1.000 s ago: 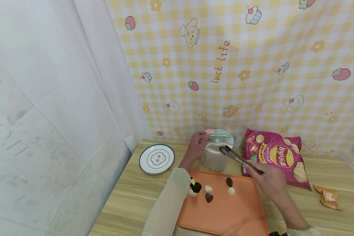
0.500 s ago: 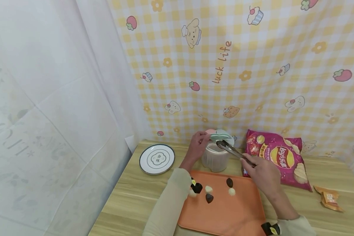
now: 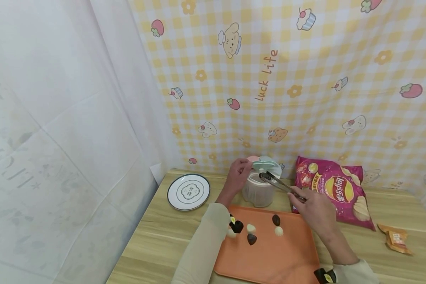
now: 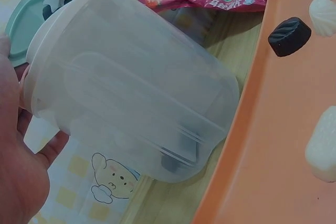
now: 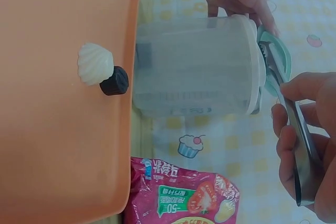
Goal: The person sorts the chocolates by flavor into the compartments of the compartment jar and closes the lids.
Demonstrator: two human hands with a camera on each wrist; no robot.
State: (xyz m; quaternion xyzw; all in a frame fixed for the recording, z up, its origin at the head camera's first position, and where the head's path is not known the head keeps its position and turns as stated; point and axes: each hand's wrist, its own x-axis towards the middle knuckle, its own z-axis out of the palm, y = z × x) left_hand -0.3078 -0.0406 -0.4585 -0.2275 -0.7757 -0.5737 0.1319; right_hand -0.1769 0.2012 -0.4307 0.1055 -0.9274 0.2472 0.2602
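A clear plastic container (image 3: 258,192) stands behind the orange tray (image 3: 284,260). Its green lid (image 3: 266,162) is flipped up. My left hand (image 3: 238,173) grips the lid at the container's rim; the left wrist view shows the palm (image 4: 16,145) against that rim. Metal tongs (image 3: 277,183) are gripped in my right hand (image 3: 310,209), their tips at the container's mouth (image 5: 269,51). Whether the tips hold anything is unclear. A dark piece (image 4: 176,153) lies inside the container. Several dark and white chocolates (image 3: 250,228) sit on the tray.
A pink chips bag (image 3: 335,189) lies right of the container, against the checked backdrop. A small orange packet (image 3: 395,237) lies at the far right. A white plate with a dark rim (image 3: 188,191) sits at the wooden table's back left corner.
My right hand has moved left and away from me, bringing the tong tips from over the container's front to its mouth. The left hand stays on the lid.
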